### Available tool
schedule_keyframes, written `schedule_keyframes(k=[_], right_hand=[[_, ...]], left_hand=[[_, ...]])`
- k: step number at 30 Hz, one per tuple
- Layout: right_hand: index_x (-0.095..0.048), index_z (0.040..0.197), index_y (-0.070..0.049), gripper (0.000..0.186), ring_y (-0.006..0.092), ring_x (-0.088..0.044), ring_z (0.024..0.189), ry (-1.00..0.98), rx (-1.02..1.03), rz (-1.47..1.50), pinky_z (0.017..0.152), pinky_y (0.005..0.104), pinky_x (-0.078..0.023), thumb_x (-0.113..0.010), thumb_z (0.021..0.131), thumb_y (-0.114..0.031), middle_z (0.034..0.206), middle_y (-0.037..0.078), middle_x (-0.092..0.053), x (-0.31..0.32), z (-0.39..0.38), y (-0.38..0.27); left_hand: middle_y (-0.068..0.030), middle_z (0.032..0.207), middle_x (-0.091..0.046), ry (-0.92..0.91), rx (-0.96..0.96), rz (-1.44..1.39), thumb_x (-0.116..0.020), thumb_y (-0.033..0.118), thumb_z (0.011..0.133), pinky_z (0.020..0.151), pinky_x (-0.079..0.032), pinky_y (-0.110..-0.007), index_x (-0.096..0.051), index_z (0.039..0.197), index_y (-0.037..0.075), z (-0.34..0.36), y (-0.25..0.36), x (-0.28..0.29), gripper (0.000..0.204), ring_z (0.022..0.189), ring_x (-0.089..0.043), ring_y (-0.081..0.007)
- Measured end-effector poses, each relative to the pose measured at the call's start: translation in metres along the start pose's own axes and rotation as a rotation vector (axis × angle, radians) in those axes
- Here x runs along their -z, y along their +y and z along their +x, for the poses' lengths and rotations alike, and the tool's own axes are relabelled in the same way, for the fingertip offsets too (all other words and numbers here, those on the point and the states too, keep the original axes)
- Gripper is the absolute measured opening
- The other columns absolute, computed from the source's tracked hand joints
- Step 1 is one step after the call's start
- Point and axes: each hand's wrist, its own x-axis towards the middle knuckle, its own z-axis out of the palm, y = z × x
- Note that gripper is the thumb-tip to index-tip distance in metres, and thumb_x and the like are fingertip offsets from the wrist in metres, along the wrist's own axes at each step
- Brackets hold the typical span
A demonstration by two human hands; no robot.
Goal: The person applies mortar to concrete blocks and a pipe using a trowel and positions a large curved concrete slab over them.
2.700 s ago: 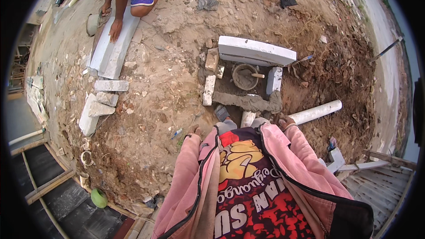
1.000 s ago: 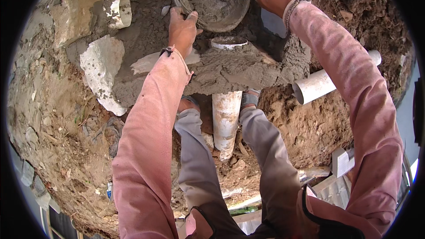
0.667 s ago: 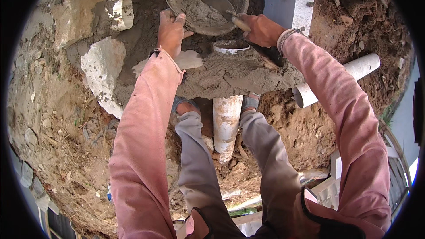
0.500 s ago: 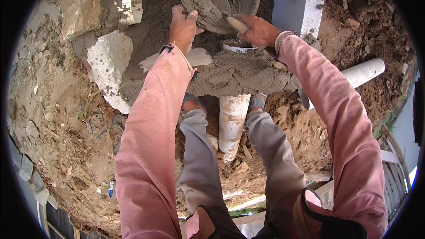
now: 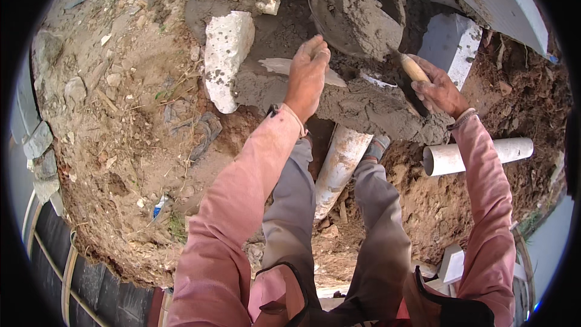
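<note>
Brown, stony soil (image 5: 115, 139) surrounds us. We grasp the trowel (image 5: 415, 68) by its pale wooden handle in our right hand (image 5: 440, 89); grey mortar (image 5: 370, 21) heaps its blade, at the bucket's (image 5: 327, 7) mouth. Left hand (image 5: 306, 77) near the rim; whether it grips, we cannot tell.

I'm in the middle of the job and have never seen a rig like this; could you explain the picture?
There is no machine here: these are a person's two bare hands, in pink sleeves. A wide fisheye camera worn on the head looks down, so straight edges bend near the rim; picture left is the person's left. The right hand grips a trowel by its handle, its blade heaped with grey mortar over a round bucket. The left hand is near the bucket's rim; whether it touches is unclear. On the soil, a pale block stands left and a white pipe lies right.
</note>
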Motion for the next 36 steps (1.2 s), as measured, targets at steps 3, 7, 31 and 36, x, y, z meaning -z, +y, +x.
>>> schedule_keyframes(k=[3, 7, 31, 36], right_hand=[[-0.036, 0.144, -0.007, 0.066, 0.0056, -0.047, 0.047, 0.002, 0.027, -0.073, 0.043, 0.0196, -0.04, -0.062, 0.083, -0.017, 0.073, 0.0, -0.055, -0.026, -0.04, -0.03], [-0.036, 0.144, -0.006, 0.066, 0.0067, -0.051, 0.059, -0.089, 0.119, -0.083, 0.052, 0.0225, -0.044, -0.06, 0.083, -0.017, 0.09, 0.004, -0.06, -0.09, -0.075, -0.057], [-0.053, 0.118, 0.006, 0.04, 0.0467, -0.061, 0.085, -0.056, 0.446, -0.767, 0.076, 0.0477, -0.049, -0.057, 0.088, -0.02, 0.089, 0.03, -0.062, -0.265, -0.026, -0.138], [-0.053, 0.118, 0.006, 0.041, 0.0479, -0.06, 0.087, -0.182, 0.223, -0.728, 0.078, 0.051, -0.049, -0.053, 0.087, -0.02, 0.091, 0.032, -0.062, -0.243, -0.031, -0.13]], left_hand=[[-0.0154, 0.13, -0.05, 0.094, 0.071, -0.207, -0.051, 0.015, 0.098, 0.098, -0.045, -0.04, -0.04, 0.135, 0.002, -0.091, 0.006, 0.026, 0.041, 0.116, -0.054, -0.0264], [-0.0119, 0.131, -0.049, 0.533, 0.03, -0.539, -0.048, 0.03, 0.099, 0.101, -0.04, -0.043, -0.041, 0.136, 0.008, -0.147, -0.009, 0.088, 0.043, 0.12, -0.049, -0.0276], [-0.0035, 0.152, -0.027, 0.704, -0.058, -0.786, -0.032, 0.06, 0.096, 0.11, -0.023, -0.041, -0.026, 0.149, 0.016, -0.101, 0.01, 0.15, 0.069, 0.134, -0.032, -0.0238], [-0.0041, 0.153, -0.025, 0.642, -0.072, -0.763, -0.032, 0.061, 0.095, 0.111, -0.021, -0.05, -0.023, 0.149, 0.017, -0.102, -0.009, 0.147, 0.07, 0.137, -0.027, -0.026]])
